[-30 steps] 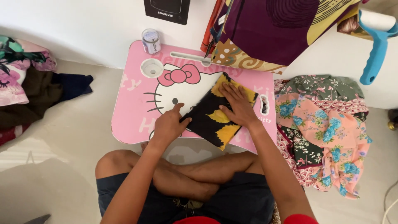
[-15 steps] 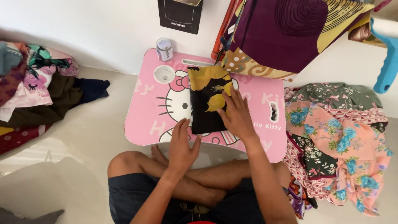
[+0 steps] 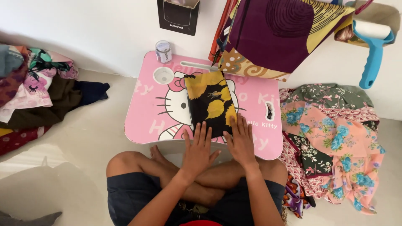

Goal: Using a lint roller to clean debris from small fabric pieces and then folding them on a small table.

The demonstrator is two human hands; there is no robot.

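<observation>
Here the left hand [image 3: 197,152] and right hand [image 3: 241,141] lie flat and open, gripping nothing, fingertips pressing the near edge of the folded black and yellow cloth [image 3: 210,102] (it runs away from them along the pink table [image 3: 142,113]); smoothing seems underway, likely another fold next
</observation>
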